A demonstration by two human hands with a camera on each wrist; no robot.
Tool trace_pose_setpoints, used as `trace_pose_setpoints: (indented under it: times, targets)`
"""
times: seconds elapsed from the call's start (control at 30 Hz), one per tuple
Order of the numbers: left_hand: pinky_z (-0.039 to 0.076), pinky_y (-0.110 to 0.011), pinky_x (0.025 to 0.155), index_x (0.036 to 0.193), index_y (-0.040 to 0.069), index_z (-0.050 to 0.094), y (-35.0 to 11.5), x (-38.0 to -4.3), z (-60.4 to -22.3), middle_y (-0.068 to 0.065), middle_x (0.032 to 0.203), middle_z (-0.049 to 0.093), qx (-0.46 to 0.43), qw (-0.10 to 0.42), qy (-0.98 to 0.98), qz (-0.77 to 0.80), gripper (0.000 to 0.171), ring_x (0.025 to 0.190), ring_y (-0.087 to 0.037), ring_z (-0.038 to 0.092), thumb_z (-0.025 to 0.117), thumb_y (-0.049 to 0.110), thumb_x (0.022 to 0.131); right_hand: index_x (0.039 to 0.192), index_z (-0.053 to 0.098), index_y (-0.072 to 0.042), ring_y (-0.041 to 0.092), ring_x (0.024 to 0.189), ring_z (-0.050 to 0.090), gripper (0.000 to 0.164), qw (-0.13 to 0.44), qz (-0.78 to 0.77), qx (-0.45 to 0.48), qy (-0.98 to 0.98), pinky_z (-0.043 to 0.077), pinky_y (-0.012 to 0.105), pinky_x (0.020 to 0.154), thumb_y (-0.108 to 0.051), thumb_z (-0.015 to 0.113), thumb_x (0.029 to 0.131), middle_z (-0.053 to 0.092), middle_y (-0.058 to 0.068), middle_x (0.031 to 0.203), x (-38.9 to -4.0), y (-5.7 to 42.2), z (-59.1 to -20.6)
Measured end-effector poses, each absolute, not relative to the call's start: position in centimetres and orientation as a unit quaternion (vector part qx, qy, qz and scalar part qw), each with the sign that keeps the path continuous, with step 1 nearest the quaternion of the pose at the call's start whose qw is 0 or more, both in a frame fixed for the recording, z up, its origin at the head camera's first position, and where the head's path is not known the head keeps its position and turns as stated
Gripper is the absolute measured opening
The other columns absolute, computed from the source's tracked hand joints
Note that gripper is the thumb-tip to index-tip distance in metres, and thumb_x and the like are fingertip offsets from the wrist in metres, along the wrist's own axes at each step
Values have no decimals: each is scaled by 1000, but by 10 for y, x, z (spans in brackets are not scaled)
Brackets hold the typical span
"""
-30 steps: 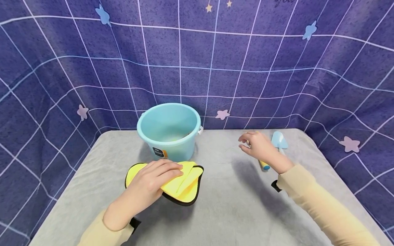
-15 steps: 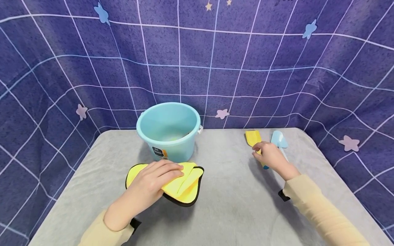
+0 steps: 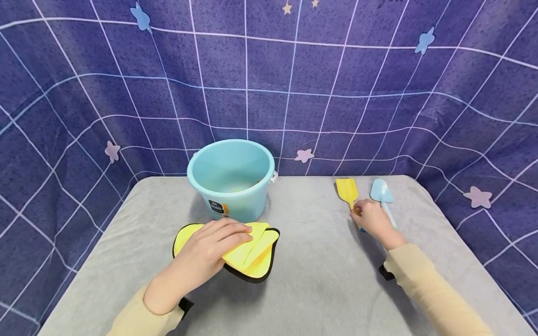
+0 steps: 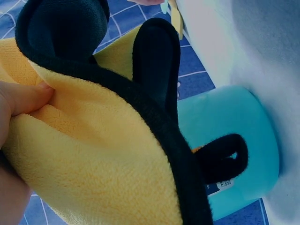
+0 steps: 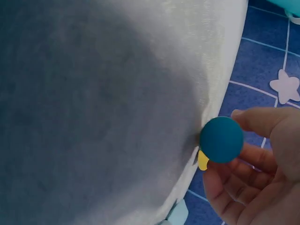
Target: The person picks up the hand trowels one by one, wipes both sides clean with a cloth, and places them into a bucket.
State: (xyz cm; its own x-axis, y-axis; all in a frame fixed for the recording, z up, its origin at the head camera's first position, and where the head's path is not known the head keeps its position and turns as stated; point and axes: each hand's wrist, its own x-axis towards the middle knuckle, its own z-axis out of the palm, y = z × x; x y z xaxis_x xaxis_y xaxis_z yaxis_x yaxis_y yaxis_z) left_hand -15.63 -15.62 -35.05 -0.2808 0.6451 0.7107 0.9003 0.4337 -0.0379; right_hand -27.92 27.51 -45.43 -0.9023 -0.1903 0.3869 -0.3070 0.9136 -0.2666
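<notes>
Behind the work area I register the purple grid-patterned backdrop [image 3: 269, 70]; before it lies the grey-covered counter [image 3: 319, 280]; on its left half, toward the rear, stands the light-blue bucket [image 3: 248, 207], upright, with a yellow-green sliver [image 3: 238, 190] low inside, too small for me to identify; in front of the bucket I have the yellow, black-edged cloth [image 3: 254, 256], folded over itself and, judging by its shadow, held above the counter; whether it touches the bucket I cannot tell; the left hand [image 3: 214, 245] grips it from above, fingers curled over the fabric and pinching it; the right hand [image 3: 374, 219] works at the right side, fingers curled round the handle of the yellow shovel [image 3: 347, 189], whose blade points toward the backdrop; the light-blue shovel [image 3: 380, 189] lies just to its right, with no fingers on it that I can see; the smallest item is the blue end cap [image 5: 221, 139] of the yellow handle, projecting from the right fingers. Status, in my judgement: cloth grip complete; yellow-shovel grip made; lift not evident, and I cannot confirm whether its handle rests on the counter; light-blue shovel not yet taken up; cloth and both shovels outside the bucket; handling therefore rated part-way.
</notes>
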Motion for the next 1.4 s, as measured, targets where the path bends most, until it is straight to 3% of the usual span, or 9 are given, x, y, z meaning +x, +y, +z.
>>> trace_pose_setpoints:
  times: [0.27, 0.47, 0.87, 1.1, 1.4]
  targets:
    - [49, -34, 84, 104, 8, 66, -156, -156, -352, -2, 111, 65, -497, 336, -777, -189, 63, 102, -19, 61, 42, -26, 57, 86, 63, 7, 19, 55, 54, 24, 121, 167, 57, -977, 47, 36, 51, -15, 69, 77, 60, 10, 66, -285, 273, -459]
    - [49, -33, 81, 105, 9, 66, -156, -156, -354, -1, 112, 65, -495, 329, -783, -184, 62, 102, -19, 61, 43, -25, 58, 77, 55, 0, 20, 53, 49, 22, 58, 159, 21, -985, 39, 31, 46, -19, 64, 81, 52, 8, 62, -288, 269, -459]
    - [49, -33, 81, 107, 10, 66, -160, -156, -355, -1, 113, 65, -492, 325, -787, -181, 64, 104, -19, 60, 47, -25, 57, 75, 52, 1, 22, 52, 52, 20, -4, 145, 6, -989, 42, 32, 47, -18, 59, 78, 52, 9, 61, -296, 272, -452]
    - [50, -33, 80, 106, 10, 66, -161, -155, -355, -1, 113, 65, -490, 329, -787, -181, 63, 103, -19, 60, 46, -25, 58, 80, 48, 1, 17, 41, 51, 23, -62, 161, -2, -985, 42, 29, 39, -21, 52, 82, 53, 8, 56, -299, 278, -443]
    - [50, -35, 80, 106, 9, 66, -162, -155, -353, -2, 112, 65, -490, 339, -783, -180, 60, 103, -21, 60, 46, -24, 60, 67, 45, -8, 20, 53, 50, 25, -87, 130, 9, -988, 40, 30, 45, -26, 50, 83, 50, 9, 64, -298, 278, -424]
